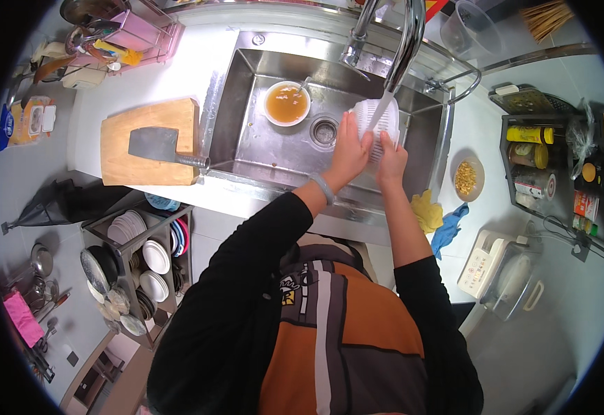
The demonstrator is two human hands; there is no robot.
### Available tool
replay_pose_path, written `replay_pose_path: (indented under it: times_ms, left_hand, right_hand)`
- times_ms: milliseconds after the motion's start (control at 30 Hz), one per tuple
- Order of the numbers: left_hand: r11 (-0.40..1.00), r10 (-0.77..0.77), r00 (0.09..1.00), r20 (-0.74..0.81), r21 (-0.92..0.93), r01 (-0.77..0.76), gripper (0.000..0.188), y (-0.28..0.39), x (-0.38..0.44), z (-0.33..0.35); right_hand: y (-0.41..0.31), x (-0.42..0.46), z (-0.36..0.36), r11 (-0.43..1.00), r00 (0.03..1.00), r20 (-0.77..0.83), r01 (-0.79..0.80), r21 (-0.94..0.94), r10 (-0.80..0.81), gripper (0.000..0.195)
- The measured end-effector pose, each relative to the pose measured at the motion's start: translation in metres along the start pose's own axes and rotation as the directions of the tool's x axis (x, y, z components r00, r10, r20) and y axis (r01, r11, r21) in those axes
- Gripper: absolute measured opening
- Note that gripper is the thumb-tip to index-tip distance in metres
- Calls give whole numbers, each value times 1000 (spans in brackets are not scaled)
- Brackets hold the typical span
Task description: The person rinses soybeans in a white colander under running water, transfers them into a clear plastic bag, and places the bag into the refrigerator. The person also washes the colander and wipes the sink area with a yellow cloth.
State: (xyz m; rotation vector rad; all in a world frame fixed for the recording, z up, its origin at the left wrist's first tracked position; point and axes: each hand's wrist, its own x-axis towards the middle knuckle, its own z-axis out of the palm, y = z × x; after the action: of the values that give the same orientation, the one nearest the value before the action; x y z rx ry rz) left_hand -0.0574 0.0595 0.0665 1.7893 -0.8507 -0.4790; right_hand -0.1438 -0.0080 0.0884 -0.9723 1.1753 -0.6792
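Note:
A white slotted plastic colander [377, 116] is held tilted over the right half of the steel sink [276, 150]. My left hand [351, 150] grips its left edge, and my right hand [391, 160] has hold of the lower right edge. From the chrome faucet [408, 46], a stream of water [381, 110] falls onto the slotted surface. What the colander's far side looks like is hidden. Left of the drain [324, 133] stands a white bowl of cloudy brown liquid [286, 104], with a spoon handle [303, 84] leaning at its rim.
A cleaver [154, 144] lies on a wooden cutting board [115, 155], its handle reaching toward the sink. On the right counter are a bowl of yellow bits [466, 177], yellow [426, 211] and blue cloths [449, 229], and a cream appliance [488, 264]. A dish rack [120, 244] stands lower left.

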Motion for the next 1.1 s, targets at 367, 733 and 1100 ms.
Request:
replay_pose_path:
  times_ms: [367, 733, 1100]
  left_hand:
    - [614, -538, 745, 395, -422, 667, 48, -39, 22, 28]
    - [926, -352, 928, -119, 102, 364, 38, -12, 9, 50]
    - [960, -69, 990, 125, 278, 31, 43, 12, 5, 29]
  right_hand:
    - [24, -46, -50, 988, 984, -141, 120, 101, -105, 32]
    - [26, -43, -61, 977, 991, -130, 69, 203, -43, 33]
    - [27, -30, -70, 705, 927, -50, -248, 664, 373, 45]
